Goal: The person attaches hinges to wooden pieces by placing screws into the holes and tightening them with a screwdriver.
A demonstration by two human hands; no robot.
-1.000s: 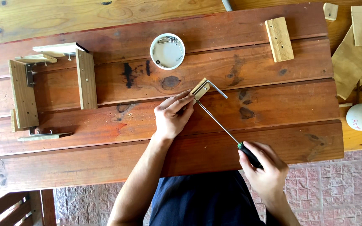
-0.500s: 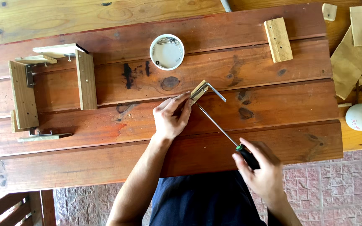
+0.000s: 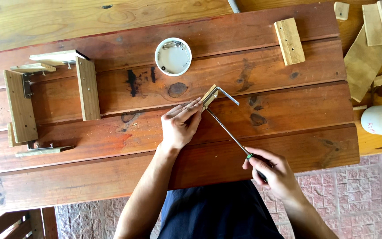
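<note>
Block (image 3: 209, 97), small, pale wood with metal bracket (image 3: 226, 94), pinned on table (image 3: 111, 186) by left hand (image 3: 180, 125); right hand (image 3: 275, 172) grasping screwdriver (image 3: 228, 132); round white tin (image 3: 173, 56) beyond.

Bright, even daylight across the reddish wooden surface (image 3: 288, 102), no harsh glare. Soft, short shadows under the left hand (image 3: 180, 126) and beside the small wooden frame (image 3: 87, 88). Sharp focus through the middle, slightly softer toward the corners. Faint sheen inside the white round lid (image 3: 173, 56). No motion blur.
</note>
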